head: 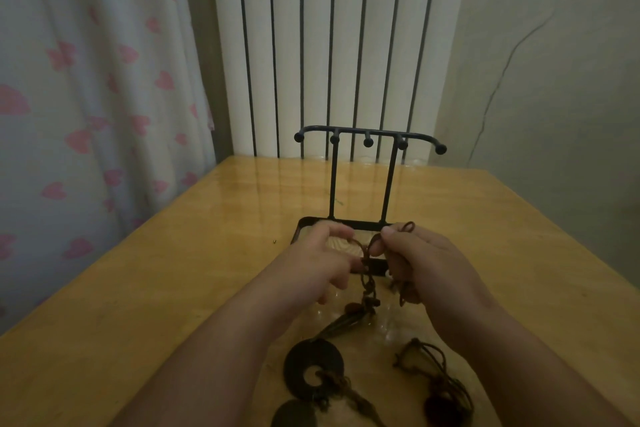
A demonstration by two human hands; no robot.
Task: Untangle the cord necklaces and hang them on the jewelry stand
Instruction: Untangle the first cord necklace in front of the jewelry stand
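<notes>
The black metal jewelry stand (368, 141) sits upright at the middle of the yellow wooden worktop (173, 288), its crossbar ending in five knob-tipped pegs (334, 139). Its base tray (300, 229) shows a pale wood-grain floor; the hands hide much of it, so what else lies inside cannot be told.

Both hands are raised just in front of that tray, with a brown cord necklace (367, 282) strung between them. The left hand (322, 263) pinches the cord between thumb and forefinger – its fingers (341, 230) meet at the tips, the rest curled loosely downward. The right hand (429, 263) has its fingers (389, 234) closed tight on a small loop of the same cord, which sticks up above the knuckles; more cord is bunched under the palm.

From the grip the cord drops in a knotted strand through beads and a tassel to the worktop, running towards a dark ring-shaped pendant (311, 362) near the left forearm. A second cord necklace (436, 378) lies in a loose heap beside the right forearm – apart from the first.

Behind stand a white radiator (329, 45) and a heart-print curtain (86, 80).
</notes>
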